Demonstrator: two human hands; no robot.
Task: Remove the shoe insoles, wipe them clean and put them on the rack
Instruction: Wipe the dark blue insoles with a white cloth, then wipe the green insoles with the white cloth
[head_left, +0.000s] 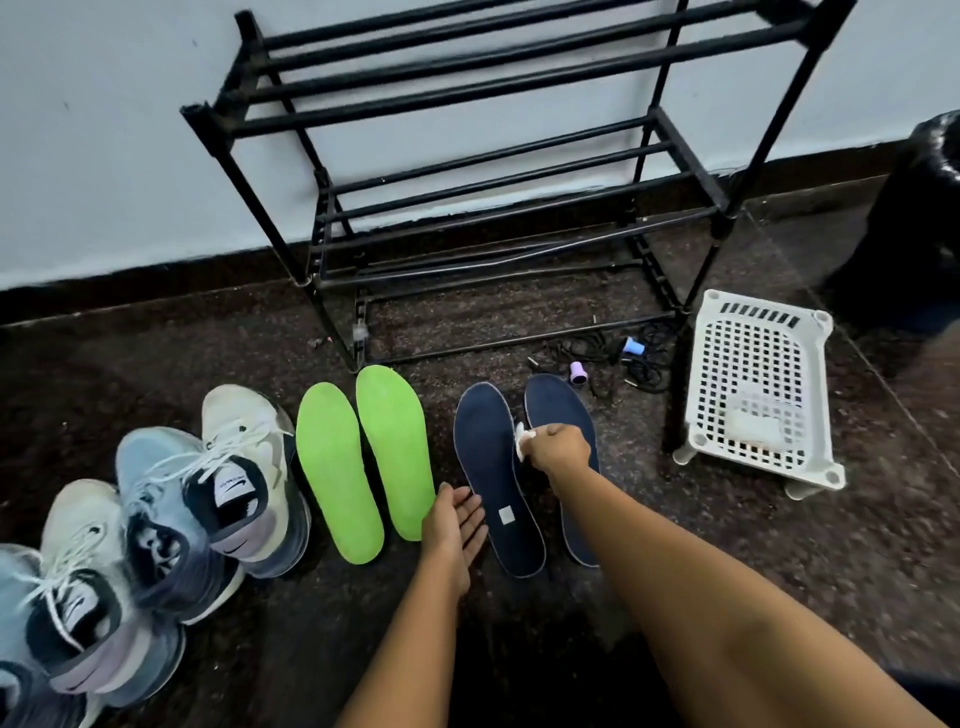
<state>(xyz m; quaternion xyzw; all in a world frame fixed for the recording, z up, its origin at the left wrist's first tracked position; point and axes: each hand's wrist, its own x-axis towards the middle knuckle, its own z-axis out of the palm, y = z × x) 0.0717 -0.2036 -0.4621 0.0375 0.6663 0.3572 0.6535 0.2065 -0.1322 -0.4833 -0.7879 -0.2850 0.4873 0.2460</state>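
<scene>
Right hand (558, 449) has a white wipe (521, 441) bunched in its fingers, pressed down where the two navy insoles (496, 478) meet. Left hand (457, 519) lies flat and relaxed at the left one's edge. Looks like the wiping step. The insoles lie on the floor (260, 338), lengthwise near-to-far, toes toward the rack (467, 156). Next I'd guess they go up onto its bars.

A pale wall (104, 156) spans ten to one o'clock, black skirting (130, 285) beneath it; dark speckled floor (883, 571) fills the rest.
</scene>
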